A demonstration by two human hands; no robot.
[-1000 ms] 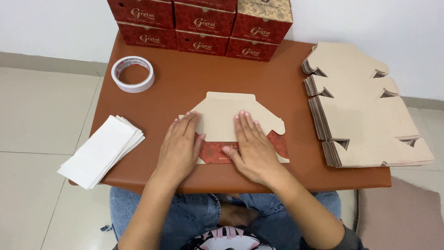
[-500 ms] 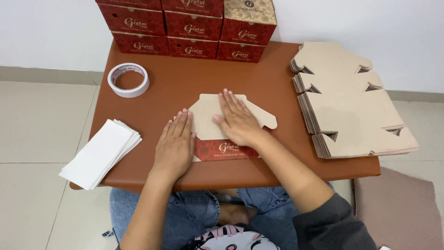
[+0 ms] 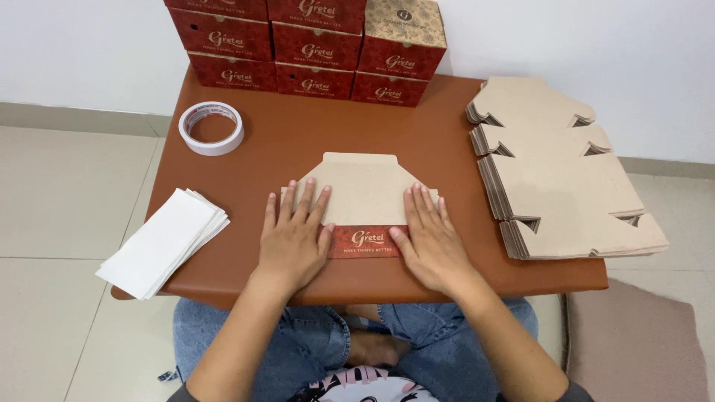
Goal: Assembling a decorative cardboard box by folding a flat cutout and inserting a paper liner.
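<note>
A flat cardboard box blank [image 3: 363, 192], plain brown with a red printed strip along its near edge, lies on the brown table [image 3: 298, 141]. My left hand [image 3: 293, 237] lies palm down on the blank's left end, fingers spread. On the right end rests my right hand [image 3: 430, 240], also flat. Both hands press on the blank without gripping it.
A stack of unfolded brown blanks [image 3: 558, 171] sits at the right. Red assembled boxes [image 3: 305, 45] are stacked along the far edge by the wall. A roll of tape [image 3: 211, 127] lies far left. A pile of white sheets [image 3: 164, 240] overhangs the left corner.
My right hand has moved from the blank's upper middle back to its right end. The left hand stays on the left end. The blank's top flap now lies flatter.
</note>
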